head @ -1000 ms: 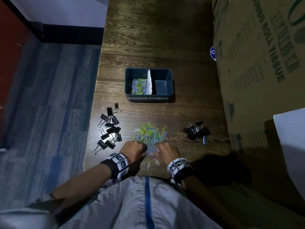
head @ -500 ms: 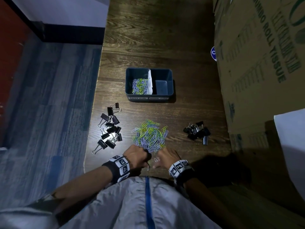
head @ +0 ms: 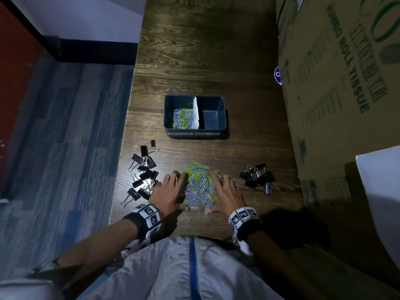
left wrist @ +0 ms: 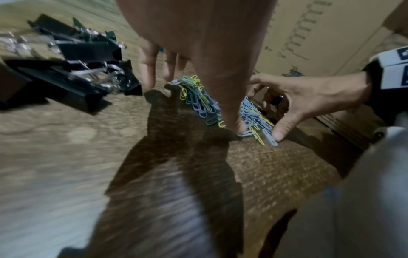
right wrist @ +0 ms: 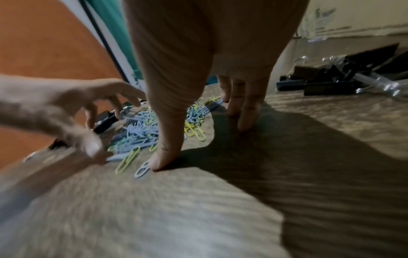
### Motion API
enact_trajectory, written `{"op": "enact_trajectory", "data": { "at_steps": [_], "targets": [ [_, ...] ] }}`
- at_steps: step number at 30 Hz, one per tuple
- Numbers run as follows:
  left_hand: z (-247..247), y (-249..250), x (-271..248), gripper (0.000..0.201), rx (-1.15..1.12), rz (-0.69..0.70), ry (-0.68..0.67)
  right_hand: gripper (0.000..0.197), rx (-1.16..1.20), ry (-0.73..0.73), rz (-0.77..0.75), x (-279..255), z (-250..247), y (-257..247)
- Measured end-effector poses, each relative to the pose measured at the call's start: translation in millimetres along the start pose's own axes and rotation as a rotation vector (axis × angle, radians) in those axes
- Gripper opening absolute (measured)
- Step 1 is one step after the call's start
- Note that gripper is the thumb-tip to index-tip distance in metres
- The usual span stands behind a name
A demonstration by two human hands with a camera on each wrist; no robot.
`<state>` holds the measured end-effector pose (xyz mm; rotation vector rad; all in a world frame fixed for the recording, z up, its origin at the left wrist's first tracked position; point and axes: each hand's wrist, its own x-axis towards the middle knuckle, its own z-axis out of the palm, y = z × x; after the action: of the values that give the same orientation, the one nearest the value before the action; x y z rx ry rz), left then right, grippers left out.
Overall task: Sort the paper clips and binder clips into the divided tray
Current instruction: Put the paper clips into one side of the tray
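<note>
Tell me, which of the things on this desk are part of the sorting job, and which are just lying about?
Part of the job:
- divided tray, paper clips already in its left compartment
- paper clip pile, between the left hand and right hand
- left binder clips
- right binder clips

Just lying about:
- cardboard box
- white sheet

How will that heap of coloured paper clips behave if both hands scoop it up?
The paper clip pile is loose, separate small wire pieces, so it will probably spill at the edges; strays already lie near the thumbs. The clips look thin and light, likely sliding easily on the smooth table. With the left hand and right hand cupping either side, some may interlock and lift in clumps.
</note>
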<state>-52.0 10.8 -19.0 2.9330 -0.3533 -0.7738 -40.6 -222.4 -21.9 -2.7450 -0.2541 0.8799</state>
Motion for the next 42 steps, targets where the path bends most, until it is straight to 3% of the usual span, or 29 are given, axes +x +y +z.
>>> {"op": "enact_trajectory", "data": {
  "at_steps": [2, 7, 11, 16, 23, 27, 35, 38, 42],
  "targets": [
    [-2.3, 7.2, 5.9, 0.116, -0.034, 0.015, -0.006, 0.131, -0.014, 0.023, 0.025, 7.6, -1.7, -6.3],
    [-2.3, 13.0, 21.5, 0.073, -0.208, 0.088, 0.052, 0.091, -0.084, 0.098, -0.033, 13.2, -4.9, -27.2],
    [-10.1, 3.0, 26.5, 0.053, -0.391, 0.093, 0.053, 0.067, 0.016, 0.172, -0.032, 12.3, -4.3, -24.9],
    [-21.5, -7.2, 27.0, 0.023, -0.448, 0.07, 0.096, 0.039, 0.145, 0.132, 0.009, 15.5, -26.8, -16.7],
    [-52.2, -6.9, 26.6, 0.026, -0.592, 0.09, 0.19, 0.026, 0.213, 0.041, 0.125, 22.6, -42.9, -7.9],
    [-90.6, -10.1, 26.4, 0.012, -0.677, 0.143, 0.253, 0.026, 0.271, 0.028, 0.14, 24.6, -68.5, -12.4],
    [-196.3, -31.1, 74.1, 0.006, -0.722, 0.068, 0.518, 0.014, 0.356, 0.167, 0.038, 23.5, -115.9, -36.2],
    [-211.9, -34.0, 98.4, 0.009, -0.739, 0.017, 0.513, 0.016, 0.381, 0.213, -0.013, 30.1, -135.5, -51.0],
    [-207.2, -38.1, 109.2, 0.028, -0.763, -0.025, 0.459, 0.015, 0.384, 0.315, -0.105, 43.3, -170.0, -75.4]
  ]
}}
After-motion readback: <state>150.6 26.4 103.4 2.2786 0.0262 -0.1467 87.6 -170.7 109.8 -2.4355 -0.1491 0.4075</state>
